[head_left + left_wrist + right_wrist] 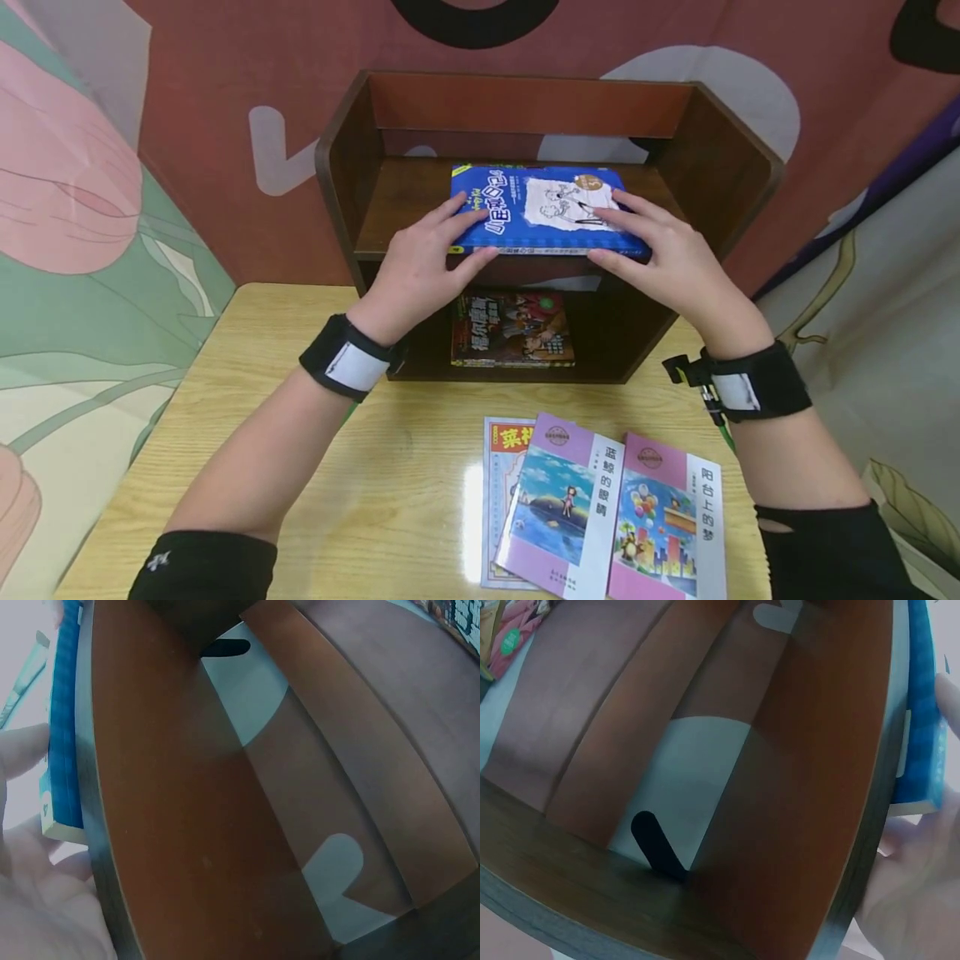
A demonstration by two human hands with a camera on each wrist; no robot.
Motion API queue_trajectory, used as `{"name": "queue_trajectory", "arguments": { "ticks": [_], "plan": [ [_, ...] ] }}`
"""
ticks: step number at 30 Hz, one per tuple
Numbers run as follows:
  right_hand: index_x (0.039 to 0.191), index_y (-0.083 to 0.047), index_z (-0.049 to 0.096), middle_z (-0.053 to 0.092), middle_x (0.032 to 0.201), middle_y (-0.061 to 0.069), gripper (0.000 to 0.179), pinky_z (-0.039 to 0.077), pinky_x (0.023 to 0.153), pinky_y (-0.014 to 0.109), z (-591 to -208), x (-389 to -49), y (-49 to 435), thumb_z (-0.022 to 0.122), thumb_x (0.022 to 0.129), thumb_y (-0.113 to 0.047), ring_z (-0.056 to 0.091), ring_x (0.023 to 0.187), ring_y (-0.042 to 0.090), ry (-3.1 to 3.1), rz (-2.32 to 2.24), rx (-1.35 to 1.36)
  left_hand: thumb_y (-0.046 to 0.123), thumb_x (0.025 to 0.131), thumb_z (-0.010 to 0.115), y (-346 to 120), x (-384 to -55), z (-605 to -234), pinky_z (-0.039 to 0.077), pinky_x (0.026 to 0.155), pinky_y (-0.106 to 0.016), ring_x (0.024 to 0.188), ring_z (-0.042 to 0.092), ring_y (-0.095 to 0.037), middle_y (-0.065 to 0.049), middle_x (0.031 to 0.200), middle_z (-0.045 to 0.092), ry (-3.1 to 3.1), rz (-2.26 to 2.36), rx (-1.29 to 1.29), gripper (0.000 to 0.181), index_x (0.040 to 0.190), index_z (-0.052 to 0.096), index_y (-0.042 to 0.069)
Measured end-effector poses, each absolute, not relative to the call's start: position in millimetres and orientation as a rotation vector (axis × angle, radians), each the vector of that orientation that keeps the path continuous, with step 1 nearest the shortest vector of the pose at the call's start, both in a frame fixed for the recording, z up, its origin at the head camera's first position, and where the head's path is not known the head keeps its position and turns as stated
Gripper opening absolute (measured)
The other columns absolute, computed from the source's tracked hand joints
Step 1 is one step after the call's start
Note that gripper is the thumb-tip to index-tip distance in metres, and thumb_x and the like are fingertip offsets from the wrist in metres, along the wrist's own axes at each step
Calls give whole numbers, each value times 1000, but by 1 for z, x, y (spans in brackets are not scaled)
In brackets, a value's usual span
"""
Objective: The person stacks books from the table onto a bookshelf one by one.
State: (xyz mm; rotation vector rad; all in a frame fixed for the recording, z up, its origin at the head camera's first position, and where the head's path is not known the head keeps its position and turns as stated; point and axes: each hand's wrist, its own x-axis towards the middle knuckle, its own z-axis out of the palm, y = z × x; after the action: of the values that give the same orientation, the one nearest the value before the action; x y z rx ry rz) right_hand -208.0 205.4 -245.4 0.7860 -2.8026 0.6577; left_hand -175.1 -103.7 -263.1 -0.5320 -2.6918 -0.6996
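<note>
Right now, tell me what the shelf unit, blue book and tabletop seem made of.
Shelf unit: probably wood or wood-effect board, low sheen, judging by its brown, faintly streaked panels.
Blue book: paper pages, judging by pale edges; smooth printed cover, likely card.
Tabletop: pale wood or laminate, glossy; grain and a bright reflection show.

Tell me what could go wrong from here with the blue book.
The blue book lies close to the front edge of the upper shelf, so a slip forward could drop it, possibly onto the paperbacks below. If the left grip and right grip press unevenly, it might twist.
</note>
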Motion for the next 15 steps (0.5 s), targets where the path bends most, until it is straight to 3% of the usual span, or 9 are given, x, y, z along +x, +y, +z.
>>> {"name": "queue_trajectory", "arguments": {
  "ticks": [8,11,15],
  "plan": [
    [140,-13,64,47,155,10,64,40,104,60,-252,-215,198,69,92,-55,44,139,36,-2648,604,681,41,96,72,-97,-181,-267,49,101,-40,134,52,-30,-15,152,47,-2548,-730,-410,59,143,60,9],
    [132,-10,70,54,149,8,58,46,94,54,-255,-218,195,73,91,-50,51,134,33,-2562,591,632,44,93,74,-93,-181,-267,51,97,-38,132,54,-29,-15,148,52,-2507,-758,-351,61,141,62,8],
    [126,-8,74,61,141,8,52,47,77,46,-259,-219,191,76,91,-47,58,126,32,-2487,568,584,44,90,77,-89,-180,-266,48,102,-37,131,55,-27,-13,146,55,-2471,-809,-279,66,142,61,8]
  ]
}}
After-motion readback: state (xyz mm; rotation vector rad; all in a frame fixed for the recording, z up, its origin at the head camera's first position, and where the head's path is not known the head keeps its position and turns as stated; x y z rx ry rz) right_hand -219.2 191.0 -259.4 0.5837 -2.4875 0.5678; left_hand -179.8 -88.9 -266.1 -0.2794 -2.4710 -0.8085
